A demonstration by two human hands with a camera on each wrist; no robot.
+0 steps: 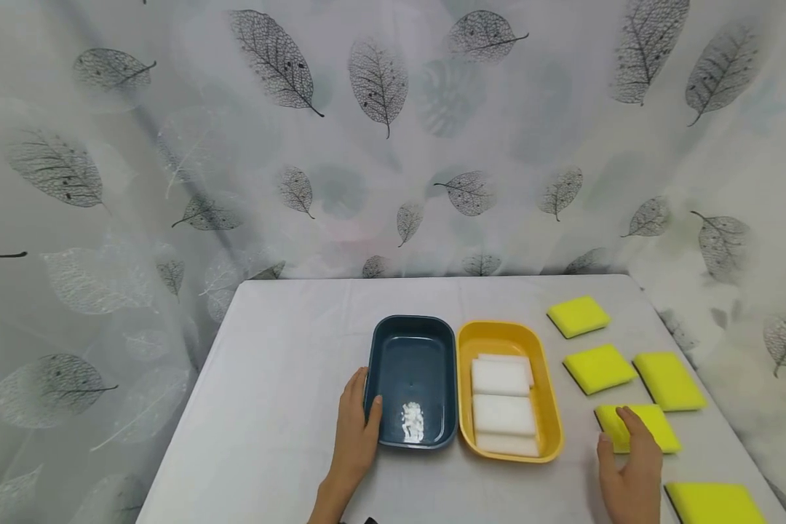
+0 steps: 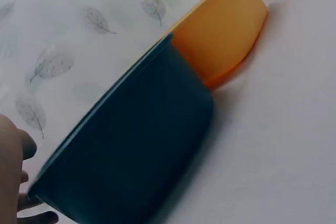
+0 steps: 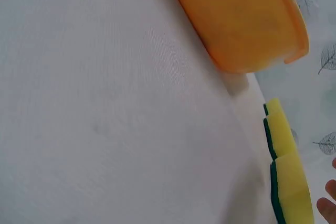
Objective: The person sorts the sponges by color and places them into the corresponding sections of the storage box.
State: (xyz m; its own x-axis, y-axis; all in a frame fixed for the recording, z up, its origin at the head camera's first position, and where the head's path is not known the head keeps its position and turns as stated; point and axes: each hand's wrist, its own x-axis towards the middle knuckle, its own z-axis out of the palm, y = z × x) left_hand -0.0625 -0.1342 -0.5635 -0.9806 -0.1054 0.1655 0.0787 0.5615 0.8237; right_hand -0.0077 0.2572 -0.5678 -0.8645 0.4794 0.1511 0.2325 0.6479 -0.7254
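Note:
On the table lies a dark blue rectangular tub (image 1: pixel 413 371), bare inside except for a bright glare patch. My left hand (image 1: pixel 356 429) holds its left rim, thumb over the edge and fingers along the outer side; the left wrist view shows fingertips (image 2: pixel 44 217) by the tub's corner. Touching its right side, a yellow tub (image 1: pixel 546 393) contains several white foam sponges (image 1: pixel 503 415). My right hand (image 1: pixel 632 466) hovers at a yellow scouring sponge (image 1: pixel 655 426), thumb and fingers apart. In the right wrist view, its fingertips (image 3: pixel 328 208) stand off from the yellow sponges (image 3: pixel 294 187).
More yellow sponges with dark green undersides lie on the right: one (image 1: pixel 578 316) at the back, others (image 1: pixel 599 369) midway, and one (image 1: pixel 717 503) at the front. White cloth covers the table (image 1: pixel 282 386). A leaf-print curtain (image 1: pixel 393 182) hangs behind and at both sides.

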